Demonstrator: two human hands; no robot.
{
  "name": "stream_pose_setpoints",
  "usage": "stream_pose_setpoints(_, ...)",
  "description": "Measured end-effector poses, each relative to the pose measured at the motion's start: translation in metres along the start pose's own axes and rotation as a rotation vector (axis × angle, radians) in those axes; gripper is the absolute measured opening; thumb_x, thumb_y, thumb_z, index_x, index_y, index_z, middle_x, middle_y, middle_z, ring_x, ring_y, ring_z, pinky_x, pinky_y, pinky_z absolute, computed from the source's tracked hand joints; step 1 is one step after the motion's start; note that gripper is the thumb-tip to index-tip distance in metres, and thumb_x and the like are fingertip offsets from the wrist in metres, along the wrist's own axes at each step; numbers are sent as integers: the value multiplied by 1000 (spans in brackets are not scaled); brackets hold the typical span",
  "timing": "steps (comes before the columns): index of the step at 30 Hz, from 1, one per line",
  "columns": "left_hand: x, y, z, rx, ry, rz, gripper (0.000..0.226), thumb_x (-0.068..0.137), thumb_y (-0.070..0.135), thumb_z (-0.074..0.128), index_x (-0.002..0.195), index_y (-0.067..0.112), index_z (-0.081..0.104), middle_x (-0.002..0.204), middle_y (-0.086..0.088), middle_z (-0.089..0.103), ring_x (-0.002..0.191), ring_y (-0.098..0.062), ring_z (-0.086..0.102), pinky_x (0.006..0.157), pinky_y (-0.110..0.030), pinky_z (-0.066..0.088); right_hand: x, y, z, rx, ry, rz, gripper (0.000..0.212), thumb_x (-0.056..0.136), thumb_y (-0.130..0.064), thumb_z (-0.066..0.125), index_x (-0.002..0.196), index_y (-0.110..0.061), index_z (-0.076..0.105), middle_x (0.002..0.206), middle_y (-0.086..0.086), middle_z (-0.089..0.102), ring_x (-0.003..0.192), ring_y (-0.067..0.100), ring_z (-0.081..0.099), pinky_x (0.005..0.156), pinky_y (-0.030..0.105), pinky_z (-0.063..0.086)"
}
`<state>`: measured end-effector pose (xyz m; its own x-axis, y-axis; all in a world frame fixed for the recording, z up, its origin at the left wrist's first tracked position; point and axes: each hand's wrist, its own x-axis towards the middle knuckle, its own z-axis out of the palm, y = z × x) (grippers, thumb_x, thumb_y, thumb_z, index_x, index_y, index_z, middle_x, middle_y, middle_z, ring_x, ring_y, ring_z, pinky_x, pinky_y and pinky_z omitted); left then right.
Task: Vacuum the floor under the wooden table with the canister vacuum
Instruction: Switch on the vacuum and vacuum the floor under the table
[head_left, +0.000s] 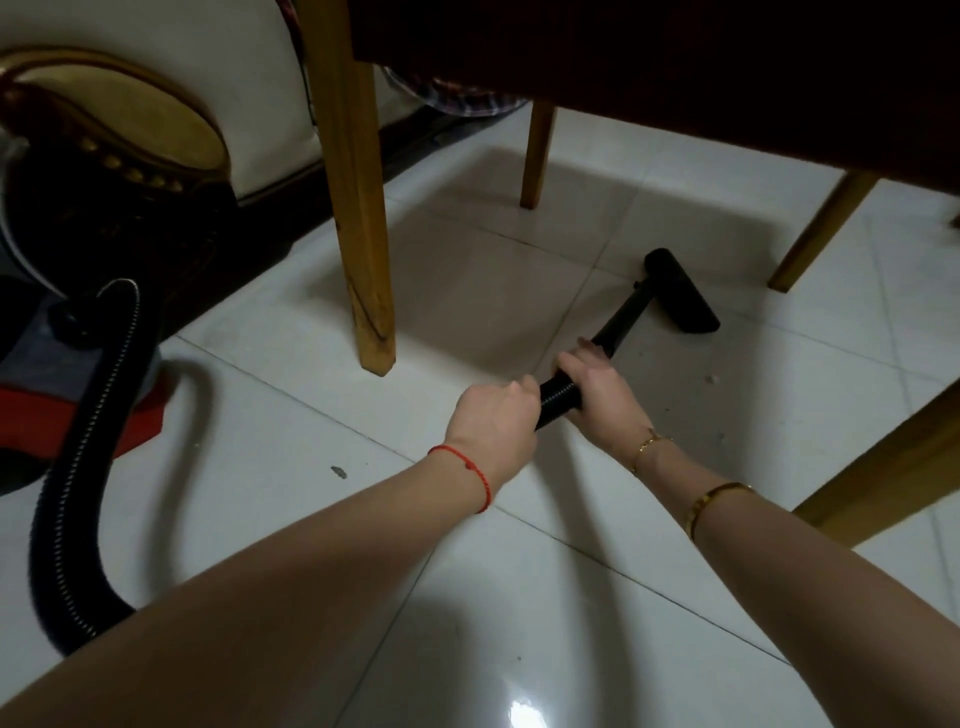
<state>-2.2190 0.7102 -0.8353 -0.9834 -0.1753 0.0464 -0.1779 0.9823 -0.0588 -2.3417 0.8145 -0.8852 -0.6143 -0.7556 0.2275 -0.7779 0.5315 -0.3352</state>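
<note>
A black vacuum wand (621, 318) runs from my hands out to a black floor nozzle (683, 291), which lies on the white tiles under the wooden table (649, 67). My left hand (493, 421) grips the ribbed hose end of the wand. My right hand (597, 387) grips it just ahead, fingers wrapped round the tube. The ribbed black hose (98, 467) loops along the left to the red canister vacuum (78, 410) at the left edge.
Wooden table legs stand at the left (358, 208), at the back (537, 156) and at the right (826, 234). Another wooden leg (893, 457) slants in at the right edge. A sofa with a gilded arm (119, 119) lies behind the canister. Small bits of dirt (338, 472) dot the tiles.
</note>
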Motion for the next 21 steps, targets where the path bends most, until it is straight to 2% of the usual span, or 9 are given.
stream_pose_setpoints(3, -21, -10, -16, -28, -49, -28, 22, 92, 21, 51, 111, 13, 46, 99, -5, 66, 86, -25, 66, 60, -28, 32, -6, -22, -3, 1, -26, -17, 18, 79, -4, 64, 79, -13, 48, 87, 7, 55, 95, 26, 44, 90, 38, 42)
stream_pose_setpoints(7, -59, -21, -54, -81, -161, -56, 24, 90, 25, 54, 109, 12, 46, 95, -5, 65, 82, -24, 65, 60, -28, 33, -18, -62, -22, 34, -114, -72, 16, 80, -6, 66, 83, -10, 51, 89, 5, 55, 102, 23, 42, 100, 38, 37)
stream_pose_setpoints(8, -69, -26, -66, -66, -174, -67, 27, 86, 29, 60, 104, 12, 50, 88, -4, 66, 74, -22, 66, 56, -26, 32, -20, -73, -29, 43, -137, -97, 16, 79, -6, 66, 83, -10, 52, 89, 5, 55, 101, 23, 42, 101, 38, 37)
stream_pose_setpoints(11, -99, -39, -105, -58, -131, -56, 42, 45, 34, 86, 67, 14, 57, 46, 2, 53, 33, -15, 49, 45, -17, 18, -25, -109, -55, 86, -234, -127, 17, 79, -6, 66, 83, -11, 51, 89, 3, 55, 100, 24, 44, 100, 39, 38)
stream_pose_setpoints(12, -108, -42, -118, -71, -152, -46, 42, 45, 33, 86, 68, 14, 57, 46, 1, 53, 33, -15, 50, 44, -17, 18, -28, -121, -63, 104, -271, -132, 18, 79, -6, 67, 84, -12, 51, 90, 2, 54, 102, 24, 44, 101, 40, 37)
stream_pose_setpoints(13, -118, -44, -131, -89, -218, -46, 38, 58, 34, 81, 79, 12, 58, 57, 0, 60, 43, -16, 57, 46, -19, 23, -31, -132, -72, 121, -302, -139, 20, 79, -6, 67, 84, -14, 50, 90, 1, 53, 105, 25, 44, 103, 40, 37)
stream_pose_setpoints(15, -135, -48, -155, -77, -306, -86, 32, 87, 34, 57, 108, 12, 50, 90, -3, 65, 75, -20, 65, 57, -26, 33, -36, -154, -91, 150, -361, -157, 23, 80, -6, 68, 85, -17, 49, 91, -1, 52, 108, 28, 44, 105, 43, 37)
stream_pose_setpoints(16, -143, -50, -167, -88, -316, -98, 31, 91, 34, 50, 114, 13, 46, 98, -3, 64, 84, -22, 65, 61, -28, 33, -38, -165, -100, 168, -387, -166, 24, 79, -6, 69, 86, -19, 49, 91, -1, 52, 109, 29, 45, 105, 45, 37)
stream_pose_setpoints(21, -181, -60, -230, -148, -406, -146, 31, 92, 37, 49, 112, 14, 47, 98, -2, 63, 81, -21, 63, 62, -27, 35, -52, -213, -143, 264, -529, -188, 20, 80, -9, 70, 92, -14, 55, 96, 1, 56, 118, 28, 46, 115, 45, 27)
